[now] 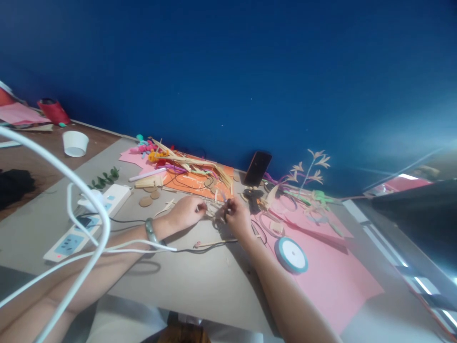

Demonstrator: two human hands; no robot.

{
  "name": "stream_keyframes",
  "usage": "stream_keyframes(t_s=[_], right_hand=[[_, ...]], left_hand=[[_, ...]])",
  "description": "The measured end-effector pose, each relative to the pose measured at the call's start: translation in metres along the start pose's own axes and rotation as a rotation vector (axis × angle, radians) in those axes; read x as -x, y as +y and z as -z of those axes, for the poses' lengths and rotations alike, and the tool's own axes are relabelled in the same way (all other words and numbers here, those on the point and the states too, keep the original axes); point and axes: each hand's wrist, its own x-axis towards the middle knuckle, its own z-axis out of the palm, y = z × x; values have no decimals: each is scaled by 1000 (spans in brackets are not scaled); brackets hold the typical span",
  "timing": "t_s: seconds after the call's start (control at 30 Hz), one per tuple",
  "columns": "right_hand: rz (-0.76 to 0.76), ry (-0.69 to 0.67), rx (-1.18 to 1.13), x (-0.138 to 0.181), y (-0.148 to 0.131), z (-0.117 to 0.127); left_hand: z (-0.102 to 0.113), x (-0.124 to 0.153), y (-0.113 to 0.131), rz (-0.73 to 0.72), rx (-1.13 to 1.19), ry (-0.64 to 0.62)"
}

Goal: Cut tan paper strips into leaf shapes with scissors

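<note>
My left hand (pixel 186 213), with a green bangle (pixel 151 230) at the wrist, is closed in a pinch over the middle of the grey table (pixel 185 281). Whatever its fingertips hold is too small to name; thin pale scraps (pixel 210 209) lie right beside them. A short way to the right, my right hand (pixel 239 220) is closed with its fingertips around something small and dark, which blur and the fingers mostly hide. Both hands are close together but apart, just in front of an orange sheet (pixel 183 183) strewn with pale strips (pixel 194 162).
A power strip (pixel 116 199) with white cables (pixel 103 219) crosses the left side. A phone (pixel 257 169) leans against the blue wall (pixel 228 71). To the right are pink sheets (pixel 335 281), a ribbon spool (pixel 291 255) and a pale paper-like flower stem (pixel 307 174). A white cup (pixel 75 144) stands far left.
</note>
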Motion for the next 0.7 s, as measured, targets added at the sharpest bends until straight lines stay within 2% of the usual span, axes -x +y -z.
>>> stream_keyframes(t_s=[0.13,0.27,0.5,0.7], right_hand=[[-48,-1,-361,10,-20,5],[-160,-49,-549,20,-33,7],[-197,9,-568,21,-30,2],[-134,-122,-499,22,-32,5]], left_hand=[[0,-3,3,90,364,-21],[1,-3,7,143,677,-69],[3,0,11,111,763,-81],[7,2,19,122,699,2]])
